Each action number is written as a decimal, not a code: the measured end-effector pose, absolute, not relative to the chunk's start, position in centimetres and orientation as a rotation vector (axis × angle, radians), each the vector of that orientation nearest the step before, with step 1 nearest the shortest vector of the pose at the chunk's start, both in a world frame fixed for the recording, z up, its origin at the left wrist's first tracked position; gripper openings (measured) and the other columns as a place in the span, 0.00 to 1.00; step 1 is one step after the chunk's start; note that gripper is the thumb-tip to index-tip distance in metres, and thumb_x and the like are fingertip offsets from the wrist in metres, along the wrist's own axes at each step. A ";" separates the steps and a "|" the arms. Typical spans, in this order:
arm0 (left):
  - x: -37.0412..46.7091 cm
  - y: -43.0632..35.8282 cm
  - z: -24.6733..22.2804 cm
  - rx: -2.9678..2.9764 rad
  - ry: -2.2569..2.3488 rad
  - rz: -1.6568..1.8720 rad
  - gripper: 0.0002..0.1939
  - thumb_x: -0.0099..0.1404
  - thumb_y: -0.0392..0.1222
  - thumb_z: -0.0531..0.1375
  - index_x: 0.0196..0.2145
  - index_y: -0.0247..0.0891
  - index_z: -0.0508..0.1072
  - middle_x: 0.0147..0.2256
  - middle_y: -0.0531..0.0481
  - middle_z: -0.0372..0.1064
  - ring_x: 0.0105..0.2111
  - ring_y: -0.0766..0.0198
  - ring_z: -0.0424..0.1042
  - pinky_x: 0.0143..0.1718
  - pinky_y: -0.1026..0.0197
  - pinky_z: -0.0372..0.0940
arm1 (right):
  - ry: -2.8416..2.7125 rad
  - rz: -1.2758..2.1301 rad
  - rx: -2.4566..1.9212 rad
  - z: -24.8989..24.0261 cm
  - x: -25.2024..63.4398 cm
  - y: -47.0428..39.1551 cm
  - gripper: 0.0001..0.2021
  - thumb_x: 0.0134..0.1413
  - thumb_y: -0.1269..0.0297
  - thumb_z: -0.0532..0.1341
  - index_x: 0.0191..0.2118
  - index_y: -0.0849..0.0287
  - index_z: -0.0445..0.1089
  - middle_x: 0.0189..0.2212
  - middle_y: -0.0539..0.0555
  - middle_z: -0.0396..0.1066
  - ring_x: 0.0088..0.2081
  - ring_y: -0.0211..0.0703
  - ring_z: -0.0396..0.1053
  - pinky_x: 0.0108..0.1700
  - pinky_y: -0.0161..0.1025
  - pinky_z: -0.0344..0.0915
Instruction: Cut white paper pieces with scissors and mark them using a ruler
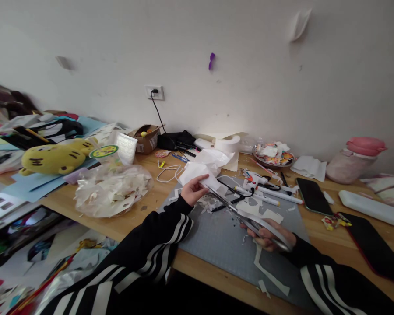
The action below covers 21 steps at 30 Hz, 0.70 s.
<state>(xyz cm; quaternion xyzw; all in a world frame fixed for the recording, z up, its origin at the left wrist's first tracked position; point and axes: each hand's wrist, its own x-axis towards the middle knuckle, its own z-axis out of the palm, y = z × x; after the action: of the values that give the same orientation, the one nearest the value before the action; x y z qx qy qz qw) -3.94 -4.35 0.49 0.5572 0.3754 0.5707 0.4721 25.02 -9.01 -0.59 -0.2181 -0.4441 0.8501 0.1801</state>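
My left hand pinches a piece of white paper between thumb and fingers above the grey cutting mat. My right hand is closed round the handles of a large pair of scissors. The blades point up and left, their tips right beside the paper and my left fingertips. Whether the blades are on the paper's edge or just in front of it, I cannot tell. White paper scraps lie on the mat below my right hand.
A glue gun and several markers lie behind the scissors. To the right are a phone, a dark tablet-like slab and a pink-lidded bottle. A plastic bag of scraps and a yellow plush toy are on the left.
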 end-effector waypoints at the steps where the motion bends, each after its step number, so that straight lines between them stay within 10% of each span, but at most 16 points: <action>1: -3.9 -4.4 0.5 1.365 0.915 1.402 0.36 0.43 0.53 0.69 0.47 0.31 0.71 0.19 0.56 0.60 0.20 0.72 0.58 0.22 0.67 0.56 | -1.236 2.409 -0.625 -0.6 25.0 -9.0 0.18 0.39 0.59 0.69 0.38 0.61 0.72 0.28 0.47 0.61 0.17 0.22 0.53 0.14 0.23 0.49; 21: -3.6 -5.2 2.0 1.287 0.945 1.405 0.36 0.41 0.47 0.70 0.47 0.27 0.69 0.17 0.56 0.58 0.19 0.72 0.55 0.22 0.65 0.50 | -1.274 2.363 -0.699 0.4 24.5 -9.2 0.17 0.35 0.56 0.70 0.34 0.55 0.75 0.26 0.47 0.58 0.15 0.23 0.45 0.12 0.26 0.40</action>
<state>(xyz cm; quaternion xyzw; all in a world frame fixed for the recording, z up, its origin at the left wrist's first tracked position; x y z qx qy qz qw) -3.64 -5.19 1.99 0.5288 0.3884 0.5773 0.4860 24.49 -9.19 0.43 -0.2477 -0.4516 0.8374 0.1827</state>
